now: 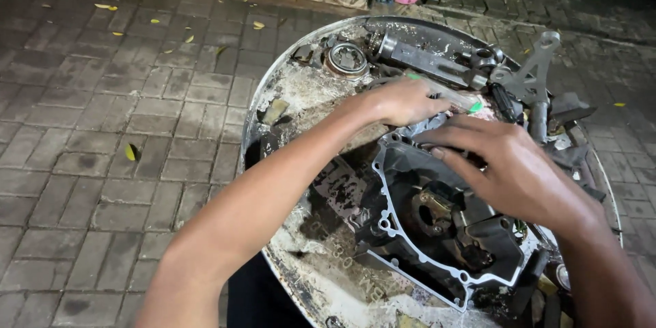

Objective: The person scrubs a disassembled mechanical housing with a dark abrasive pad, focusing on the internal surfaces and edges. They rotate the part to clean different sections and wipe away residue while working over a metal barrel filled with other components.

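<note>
I see the black engine crankcase cover (437,232) lying in the round metal tray (287,89), with the round steel bearing (346,59) behind it and the long steel shaft (427,60) right of that bearing.

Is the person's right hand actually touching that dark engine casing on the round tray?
Touching. In the head view, the right hand lies spread over the top edge of the dark engine casing, fingers pressed on it with no gap showing.

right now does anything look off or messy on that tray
Yes: the round metal tray is grimy, with flaking paint. Loose parts, like a bearing and a bracket, lie scattered around the engine case under both hands.
</note>
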